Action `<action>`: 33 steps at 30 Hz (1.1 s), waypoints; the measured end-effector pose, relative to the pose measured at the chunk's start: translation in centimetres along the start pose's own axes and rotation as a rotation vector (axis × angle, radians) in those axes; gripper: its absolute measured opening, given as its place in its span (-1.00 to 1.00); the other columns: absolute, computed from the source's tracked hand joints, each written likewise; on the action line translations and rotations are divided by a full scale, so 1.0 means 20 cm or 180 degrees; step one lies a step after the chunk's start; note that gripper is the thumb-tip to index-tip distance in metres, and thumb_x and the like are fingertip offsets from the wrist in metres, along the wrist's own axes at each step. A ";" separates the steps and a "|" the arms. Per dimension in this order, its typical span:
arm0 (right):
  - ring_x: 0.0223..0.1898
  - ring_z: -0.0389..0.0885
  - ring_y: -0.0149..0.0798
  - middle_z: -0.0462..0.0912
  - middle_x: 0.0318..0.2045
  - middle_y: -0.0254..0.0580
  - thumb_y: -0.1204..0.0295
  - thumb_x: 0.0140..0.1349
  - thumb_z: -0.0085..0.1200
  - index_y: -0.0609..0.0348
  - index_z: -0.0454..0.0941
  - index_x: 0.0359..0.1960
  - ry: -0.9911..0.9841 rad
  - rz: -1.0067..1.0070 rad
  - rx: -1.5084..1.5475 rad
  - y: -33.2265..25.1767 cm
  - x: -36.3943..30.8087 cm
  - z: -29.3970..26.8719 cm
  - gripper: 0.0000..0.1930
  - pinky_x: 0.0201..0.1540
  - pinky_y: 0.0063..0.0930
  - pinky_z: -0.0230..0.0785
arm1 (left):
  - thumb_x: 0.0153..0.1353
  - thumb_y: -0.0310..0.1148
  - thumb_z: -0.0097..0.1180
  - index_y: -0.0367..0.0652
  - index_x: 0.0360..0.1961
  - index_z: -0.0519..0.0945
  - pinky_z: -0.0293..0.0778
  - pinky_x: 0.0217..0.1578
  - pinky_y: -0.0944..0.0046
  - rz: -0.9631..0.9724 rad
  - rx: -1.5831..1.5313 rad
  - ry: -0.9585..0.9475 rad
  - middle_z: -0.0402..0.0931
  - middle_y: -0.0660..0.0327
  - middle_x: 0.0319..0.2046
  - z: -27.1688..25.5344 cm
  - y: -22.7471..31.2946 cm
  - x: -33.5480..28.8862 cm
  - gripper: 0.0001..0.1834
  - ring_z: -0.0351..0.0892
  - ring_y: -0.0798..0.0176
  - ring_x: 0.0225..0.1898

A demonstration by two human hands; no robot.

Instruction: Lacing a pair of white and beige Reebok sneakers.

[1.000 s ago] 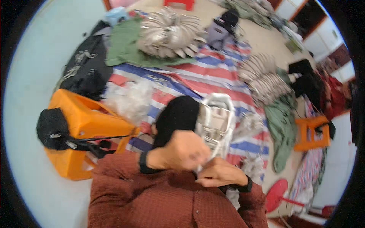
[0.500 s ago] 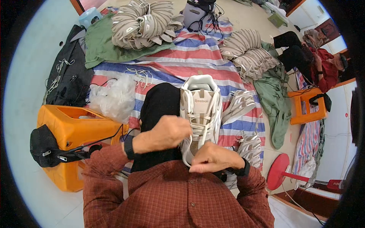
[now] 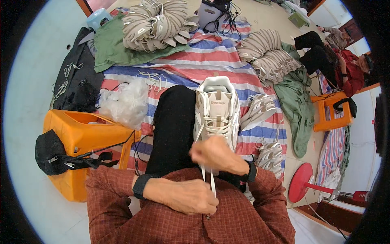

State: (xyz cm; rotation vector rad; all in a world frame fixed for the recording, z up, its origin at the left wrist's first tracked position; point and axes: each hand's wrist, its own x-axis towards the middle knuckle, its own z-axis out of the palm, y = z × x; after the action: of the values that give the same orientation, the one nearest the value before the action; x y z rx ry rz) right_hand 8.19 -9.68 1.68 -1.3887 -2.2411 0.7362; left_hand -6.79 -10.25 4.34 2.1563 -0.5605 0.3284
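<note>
Between my knees stands a white and beige sneaker (image 3: 219,106), its heel away from me and its toe largely covered by my hands. White shoelaces (image 3: 214,182) run from its front down to my left hand (image 3: 191,198), which is closed on them against my shirt. My right hand (image 3: 217,154) is curled over the front of the sneaker, slightly blurred. Its fingers are bent inward, and what they hold does not show. Lacing crosses the sneaker's tongue above this hand.
Beige shoe parts (image 3: 156,26) are stacked on green cloth at the far left, more (image 3: 266,53) at the far right. Laced uppers (image 3: 258,110) lie right of the sneaker. Left are an orange stool (image 3: 81,134) and a plastic bag (image 3: 126,103). Another person (image 3: 345,67) sits far right.
My left hand has come down from the sneaker's side toward my shirt, drawing the shoelaces with it. My right hand has moved up and a little left over the sneaker.
</note>
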 end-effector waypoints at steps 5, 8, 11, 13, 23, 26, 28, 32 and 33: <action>-0.74 0.38 -0.08 0.38 -0.76 0.03 0.43 -0.01 0.02 0.29 0.40 -0.67 -0.1033 -0.1071 0.1972 -0.09 -0.04 0.08 -0.80 -0.65 -0.30 0.18 | -0.09 -0.37 -0.02 -0.21 -0.51 0.35 0.28 -0.53 0.24 0.0130 0.0021 -0.0084 0.29 0.23 -0.54 0.10 0.05 -0.01 -0.85 0.35 0.22 -0.52; -0.69 0.42 -0.08 0.38 -0.75 0.05 0.40 -0.02 0.02 0.29 0.40 -0.66 -0.1788 -0.1180 0.2712 -0.14 -0.05 0.11 -0.79 -0.60 -0.31 0.21 | -0.10 -0.36 -0.03 -0.22 -0.54 0.33 0.27 -0.52 0.23 0.0380 -0.0240 -0.0075 0.27 0.21 -0.54 0.13 0.05 0.04 -0.84 0.34 0.20 -0.50; -0.62 0.48 -0.16 0.43 -0.71 0.02 0.37 -0.01 0.00 0.22 0.46 -0.57 -0.1087 -0.2217 0.2291 -0.14 -0.14 0.25 -0.84 -0.55 -0.38 0.27 | -0.12 -0.36 -0.04 -0.21 -0.56 0.31 0.28 -0.50 0.22 0.0563 -0.0039 0.0125 0.24 0.20 -0.55 0.11 0.08 0.06 -0.83 0.33 0.19 -0.49; -0.58 0.51 -0.07 0.47 -0.68 0.00 0.35 0.02 -0.01 0.19 0.47 -0.55 -0.1199 -0.1690 0.1546 -0.12 -0.08 0.17 -0.84 -0.54 -0.30 0.30 | -0.12 -0.36 -0.04 -0.20 -0.56 0.31 0.28 -0.48 0.23 0.0224 -0.0109 0.0106 0.22 0.22 -0.56 0.07 0.06 0.05 -0.84 0.32 0.20 -0.49; -0.48 0.50 -0.41 0.57 -0.50 -0.24 0.49 0.10 0.05 0.28 0.51 -0.36 0.1551 0.0628 0.1720 0.12 -0.11 -0.25 -0.89 -0.40 -0.53 0.35 | 0.04 -0.38 0.07 -0.18 -0.58 0.38 0.29 -0.37 0.20 -0.0330 -0.0712 -0.0021 0.36 0.18 -0.49 -0.48 0.09 -0.07 -0.83 0.38 0.15 -0.36; -0.45 0.48 -0.51 0.57 -0.48 -0.30 0.48 0.15 0.02 0.31 0.50 -0.32 0.1923 0.1160 0.2204 0.24 -0.21 -0.24 -0.86 -0.39 -0.62 0.34 | -0.07 -0.40 0.07 -0.21 -0.70 0.41 0.30 -0.54 0.12 -0.1977 0.0620 0.1063 0.34 0.16 -0.70 -0.68 0.20 -0.25 -0.83 0.36 0.05 -0.64; -0.47 0.45 -0.54 0.55 -0.49 -0.34 0.48 0.20 -0.04 0.32 0.48 -0.26 0.2126 0.1349 0.2171 0.28 -0.23 -0.23 -0.84 -0.41 -0.68 0.31 | -0.07 -0.39 0.07 -0.27 -0.72 0.42 0.31 -0.55 0.08 -0.3740 0.2265 0.1642 0.38 0.06 -0.70 -0.74 0.20 -0.42 -0.79 0.39 -0.03 -0.65; -0.49 0.43 -0.55 0.54 -0.50 -0.35 0.51 0.18 -0.02 0.32 0.49 -0.29 0.2025 0.1356 0.2048 0.34 -0.23 -0.17 -0.86 -0.43 -0.66 0.31 | -0.09 -0.33 0.14 -0.29 -0.62 0.47 0.35 -0.49 0.07 -0.5310 0.2905 0.1929 0.46 0.02 -0.63 -0.71 0.10 -0.74 -0.78 0.47 -0.07 -0.57; -0.49 0.45 -0.53 0.55 -0.50 -0.33 0.52 0.15 0.00 0.31 0.49 -0.29 0.1954 0.1225 0.1762 0.35 -0.22 -0.17 -0.87 -0.43 -0.65 0.31 | -0.09 -0.33 0.14 -0.29 -0.62 0.47 0.35 -0.49 0.07 -0.5307 0.2908 0.1917 0.46 0.02 -0.63 -0.70 0.08 -0.75 -0.78 0.47 -0.07 -0.57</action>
State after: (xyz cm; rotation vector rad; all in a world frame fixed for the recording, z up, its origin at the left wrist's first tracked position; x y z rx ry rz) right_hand 16.87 -10.42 -0.37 -1.4973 -1.2030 0.8238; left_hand -21.09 4.35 7.47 2.3109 1.9631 0.2281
